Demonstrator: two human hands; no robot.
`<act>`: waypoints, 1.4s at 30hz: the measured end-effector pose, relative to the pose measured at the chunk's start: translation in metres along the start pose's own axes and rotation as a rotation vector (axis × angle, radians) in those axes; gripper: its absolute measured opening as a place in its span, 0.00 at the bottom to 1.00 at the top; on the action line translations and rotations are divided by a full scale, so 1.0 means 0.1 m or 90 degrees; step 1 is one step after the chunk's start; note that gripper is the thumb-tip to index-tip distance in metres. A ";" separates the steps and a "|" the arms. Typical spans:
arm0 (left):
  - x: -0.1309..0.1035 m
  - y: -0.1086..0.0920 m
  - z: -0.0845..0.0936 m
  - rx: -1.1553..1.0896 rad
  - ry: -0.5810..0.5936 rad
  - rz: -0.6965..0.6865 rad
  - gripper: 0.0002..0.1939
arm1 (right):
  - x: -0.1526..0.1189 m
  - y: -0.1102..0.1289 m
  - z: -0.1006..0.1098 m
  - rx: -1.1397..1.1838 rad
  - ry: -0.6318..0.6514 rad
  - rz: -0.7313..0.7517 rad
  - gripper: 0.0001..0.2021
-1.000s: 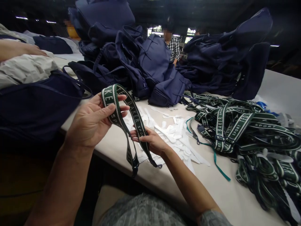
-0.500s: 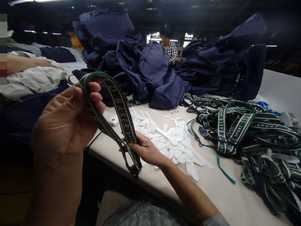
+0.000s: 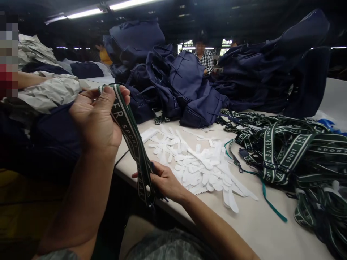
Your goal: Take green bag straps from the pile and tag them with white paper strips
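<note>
Right hand [image 3: 165,180]: low at the desk [image 3: 257,220] edge, fingers pinching the strap's [image 3: 130,131] lower end.
Left hand [image 3: 94,115]: raised, fingers clamped on the strap's top fold.
Strap: one, green-white, taut between hands, reads "SPORT".
White tabs [image 3: 200,164]: too many to count.
Strap heap [image 3: 292,151]: "BAKER", "SPORT".
Bags [image 3: 189,83]: navy, piled behind.

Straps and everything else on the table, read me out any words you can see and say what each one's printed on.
"ER SPORT" on the strap held in the left hand and right hand; the rest is hidden by the fingers.
"BAKER SPORT" on one strap in the pile.
"SPORT" on another strap there.
"TED" partly shows on a third.
The white pieces carry no print.
</note>
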State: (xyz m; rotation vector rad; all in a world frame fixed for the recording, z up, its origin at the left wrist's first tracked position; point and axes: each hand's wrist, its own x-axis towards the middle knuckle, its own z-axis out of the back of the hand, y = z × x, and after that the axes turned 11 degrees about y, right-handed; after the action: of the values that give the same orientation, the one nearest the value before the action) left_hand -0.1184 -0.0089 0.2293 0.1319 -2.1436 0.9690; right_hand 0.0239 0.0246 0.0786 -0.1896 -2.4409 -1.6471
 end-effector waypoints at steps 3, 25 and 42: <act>0.04 0.09 0.03 0.030 -0.008 -0.040 0.06 | -0.02 0.04 -0.08 0.107 -0.003 -0.068 0.13; 0.12 0.09 0.20 0.136 -0.035 -0.189 0.15 | 0.00 -0.25 0.02 -0.065 -0.123 0.051 0.26; 0.21 -0.28 -0.05 0.066 0.010 -0.033 0.09 | 0.18 -0.21 0.04 -0.042 -0.148 0.119 0.22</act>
State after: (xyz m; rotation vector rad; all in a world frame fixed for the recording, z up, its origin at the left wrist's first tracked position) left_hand -0.1194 -0.0211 0.2629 0.2289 -2.0656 1.0472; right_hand 0.0016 0.0206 0.0627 -0.6328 -2.4412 -1.7067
